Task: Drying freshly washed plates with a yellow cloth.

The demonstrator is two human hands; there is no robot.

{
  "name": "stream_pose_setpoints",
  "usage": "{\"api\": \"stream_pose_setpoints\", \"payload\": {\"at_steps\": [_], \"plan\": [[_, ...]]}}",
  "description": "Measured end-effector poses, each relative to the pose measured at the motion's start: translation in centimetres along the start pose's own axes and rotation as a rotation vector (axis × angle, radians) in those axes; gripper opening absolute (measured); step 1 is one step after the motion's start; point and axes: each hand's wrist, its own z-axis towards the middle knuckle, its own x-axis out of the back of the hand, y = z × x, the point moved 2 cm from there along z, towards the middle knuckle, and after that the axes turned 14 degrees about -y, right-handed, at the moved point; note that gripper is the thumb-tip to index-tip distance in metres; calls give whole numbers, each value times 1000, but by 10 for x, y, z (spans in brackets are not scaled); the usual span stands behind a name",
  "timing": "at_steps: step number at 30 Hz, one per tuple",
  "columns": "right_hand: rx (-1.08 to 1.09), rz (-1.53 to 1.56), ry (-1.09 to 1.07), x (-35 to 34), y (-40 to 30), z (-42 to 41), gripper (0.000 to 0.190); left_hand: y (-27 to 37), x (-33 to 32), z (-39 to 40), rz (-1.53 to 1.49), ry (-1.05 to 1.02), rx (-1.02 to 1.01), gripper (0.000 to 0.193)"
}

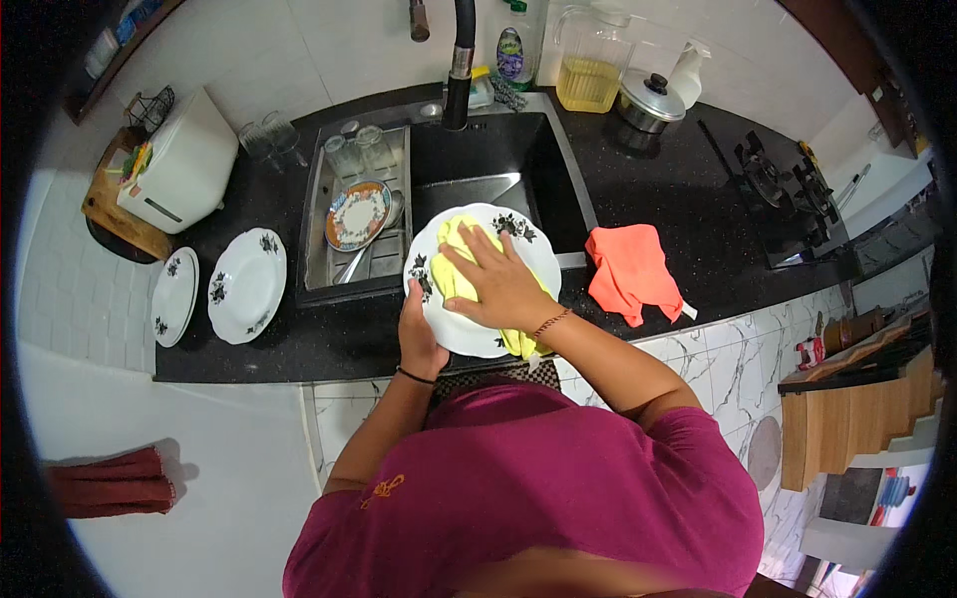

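My left hand (422, 331) grips the left rim of a white plate (473, 338) with black floral motifs, held over the front edge of the sink. Spread flat over a yellow cloth (447, 278), my right hand (499, 282) presses it against the plate's face. Part of that cloth hangs past the plate's lower right rim. Behind the plate lies the black sink basin (478, 149), partly hidden by it. To the right, an orange cloth (632, 269) lies crumpled on the black countertop (643, 187).
Left of the basin, a drying tray (318, 224) holds glasses (359, 153), a patterned plate (359, 217) and cutlery. More white plates (248, 288) stand at left by a white box-shaped container (183, 168). A faucet (457, 90), pitcher (591, 78), lidded pot (650, 101) and stove (777, 187) are behind and right.
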Motion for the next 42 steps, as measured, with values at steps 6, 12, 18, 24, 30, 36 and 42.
{"api": "stream_pose_setpoints", "payload": {"at_steps": [6, 12, 18, 24, 30, 36, 42], "plan": [[228, 113, -145, -8, -17, -8, 65, -4, 7, -4, 70, -6, -26, 48], [207, -70, -3, -1, -4, 6, 58, -4, 1, -5, 63, 25, -36, 44], [-158, -264, 112, 17, 32, -1, 59, -7, 3, -3, 116, 20, -120, 50], [-206, -277, -2, 7, 17, -36, 59, -8, -4, -5, 86, 68, -169, 48], [-14, 50, -126, -4, -35, -36, 57, -13, 7, -3, 124, 80, -181, 49], [131, 219, -134, -1, -32, -46, 52, -13, 4, -3, 56, 131, -176, 44], [22, -61, -139, 21, 4, -74, 39, -14, 6, -1, 89, 108, -229, 51]]}}
